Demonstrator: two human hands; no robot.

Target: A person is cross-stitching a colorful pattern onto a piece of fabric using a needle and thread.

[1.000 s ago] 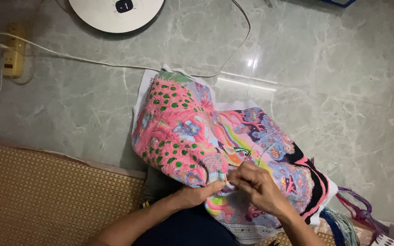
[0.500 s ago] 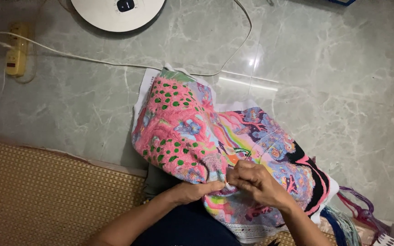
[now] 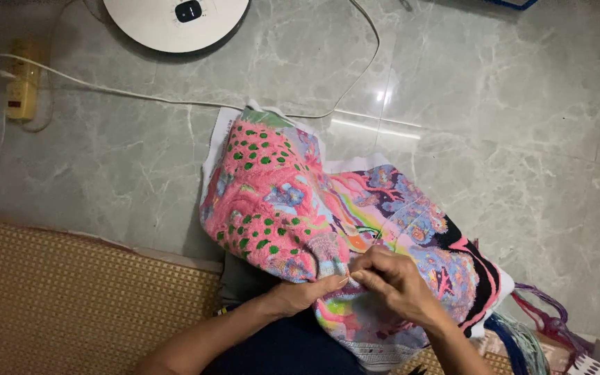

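Note:
A large embroidered cloth in pink, green, purple and black lies bunched over my lap and the floor. My left hand pinches a fold of the cloth at its near pink edge. My right hand is closed just beside it, fingertips meeting the left fingers at the same spot on the cloth. Whatever small thing the right fingers pinch is too small to make out.
Grey marble floor spreads beyond the cloth. A round white device sits at the top, a white cable runs to a yellow power strip. A woven mat lies at left. Coloured thread skeins lie at right.
Both hands stay together on the cloth's near edge; the fingers shifted slightly. The cloth lies as before.

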